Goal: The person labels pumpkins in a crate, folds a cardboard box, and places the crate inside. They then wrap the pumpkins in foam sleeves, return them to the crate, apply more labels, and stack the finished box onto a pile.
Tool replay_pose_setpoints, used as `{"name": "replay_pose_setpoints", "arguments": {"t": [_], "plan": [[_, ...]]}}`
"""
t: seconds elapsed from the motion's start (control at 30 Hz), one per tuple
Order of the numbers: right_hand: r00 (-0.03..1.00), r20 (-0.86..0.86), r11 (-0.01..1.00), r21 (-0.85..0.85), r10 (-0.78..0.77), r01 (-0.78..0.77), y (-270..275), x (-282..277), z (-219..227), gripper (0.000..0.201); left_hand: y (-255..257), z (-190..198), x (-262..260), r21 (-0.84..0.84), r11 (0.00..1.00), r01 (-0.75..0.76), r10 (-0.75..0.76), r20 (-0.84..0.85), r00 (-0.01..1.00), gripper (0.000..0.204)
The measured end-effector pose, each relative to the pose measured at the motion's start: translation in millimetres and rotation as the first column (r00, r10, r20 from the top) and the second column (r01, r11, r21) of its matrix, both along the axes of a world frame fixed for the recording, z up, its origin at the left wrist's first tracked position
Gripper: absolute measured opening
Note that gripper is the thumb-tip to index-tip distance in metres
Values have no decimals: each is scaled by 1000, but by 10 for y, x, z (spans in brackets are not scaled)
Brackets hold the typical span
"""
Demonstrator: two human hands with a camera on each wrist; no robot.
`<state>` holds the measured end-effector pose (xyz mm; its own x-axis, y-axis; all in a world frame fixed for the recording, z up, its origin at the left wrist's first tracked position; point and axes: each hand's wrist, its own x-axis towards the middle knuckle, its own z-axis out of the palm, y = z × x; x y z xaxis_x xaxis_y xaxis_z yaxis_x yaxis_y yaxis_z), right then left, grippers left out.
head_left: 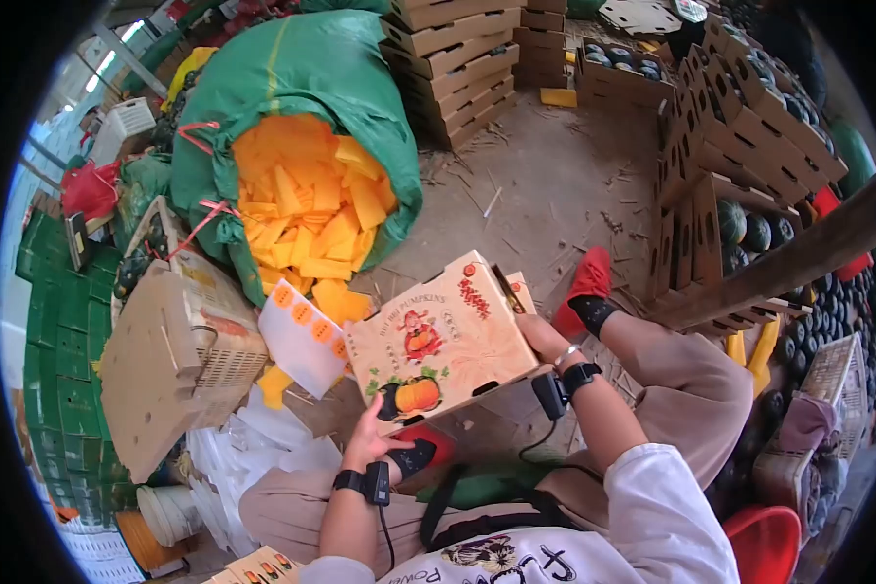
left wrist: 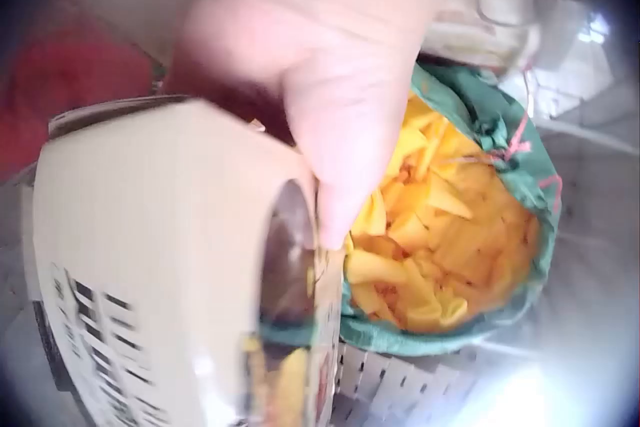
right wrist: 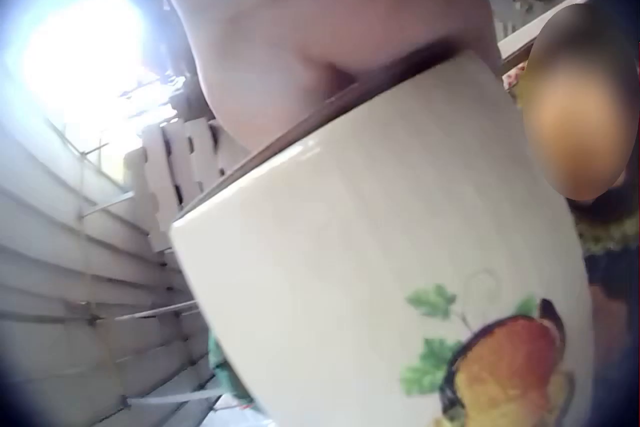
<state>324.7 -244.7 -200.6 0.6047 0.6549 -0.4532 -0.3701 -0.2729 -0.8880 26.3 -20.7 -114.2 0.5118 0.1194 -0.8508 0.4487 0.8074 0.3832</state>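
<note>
A printed cardboard pumpkin box [head_left: 428, 341] is held tilted above my lap, its pictured face turned up. My left hand [head_left: 368, 444] grips its near left corner; in the left wrist view the thumb [left wrist: 345, 167] lies along the box edge. At the right end my right hand [head_left: 543, 339] holds the side, fingers partly hidden behind it. The right wrist view shows that hand [right wrist: 340, 47] against the rim of the box [right wrist: 370, 207]. Just left of the box lies a white sheet with round orange stickers [head_left: 302, 331].
A green sack [head_left: 311, 58] full of yellow foam pieces [head_left: 311, 195] stands ahead. To the left is a crate [head_left: 224, 311] with a cardboard sheet [head_left: 146, 370] against it. Stacked cartons [head_left: 457, 68] stand behind; pumpkin-filled boxes [head_left: 740, 146] and a wooden post [head_left: 798, 253] are at right.
</note>
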Motion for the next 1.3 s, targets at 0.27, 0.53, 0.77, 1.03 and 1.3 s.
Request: {"name": "replay_pose_setpoints", "arguments": {"t": [0.27, 0.53, 0.77, 1.03, 1.3], "plan": [[685, 618, 817, -574, 386, 57, -21, 300, 923, 47, 76, -477, 162, 516, 852, 87, -150, 82, 985, 47], [998, -21, 996, 64, 62, -61, -346, 400, 93, 43, 135, -427, 824, 901, 433, 16, -262, 108, 959, 50], [929, -365, 983, 144, -58, 118, -531, 333, -143, 35, 1, -332, 990, 997, 39, 63, -367, -44, 929, 19], [539, 834, 891, -330, 121, 312, 49, -76, 683, 62, -144, -314, 1018, 998, 55, 25, -131, -18, 991, 24], [696, 685, 758, -567, 216, 323, 142, -10, 500, 67, 74, -596, 1153, 920, -72, 385, -68, -390, 918, 68]]}}
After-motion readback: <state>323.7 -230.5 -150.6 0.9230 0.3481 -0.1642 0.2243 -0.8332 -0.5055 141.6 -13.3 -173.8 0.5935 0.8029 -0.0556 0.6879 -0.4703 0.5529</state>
